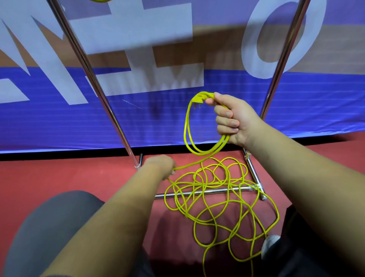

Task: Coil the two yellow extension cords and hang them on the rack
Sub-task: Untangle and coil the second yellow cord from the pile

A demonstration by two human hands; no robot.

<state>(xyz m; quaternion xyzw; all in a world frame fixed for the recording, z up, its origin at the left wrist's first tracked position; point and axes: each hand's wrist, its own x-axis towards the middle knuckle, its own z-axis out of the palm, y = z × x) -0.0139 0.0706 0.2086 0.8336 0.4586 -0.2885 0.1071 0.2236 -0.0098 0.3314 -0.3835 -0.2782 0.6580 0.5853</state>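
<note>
Far left I see a knee (49,227) in grey cloth, low in frame. Above it the rack's left upright (94,83), chrome, slants up toward a yellow sliver (100,1) at the top edge, too little for me to tell what it is. Behind everything hangs a blue banner (59,122) with big white letters. My feed puts the left hand (160,165) low, beside the foot of that upright, closed round one strand of the yellow cord (215,199); its fingertips are mostly hidden by the back of the hand. That strand runs up and right to the other hand. Most of the cord lies in a loose tangle on the red floor (88,178), draped across the rack's base bar (201,192). The right hand (233,120) is raised over the tangle, fist clenched on a couple of hanging loops, the plug (198,98) sticking out left by the thumb, prongs down. Right of it rises the right upright (284,59). Low right, a grey toe (271,244), shoe or sock I can't tell, sits just beside the tangle's edge.
</note>
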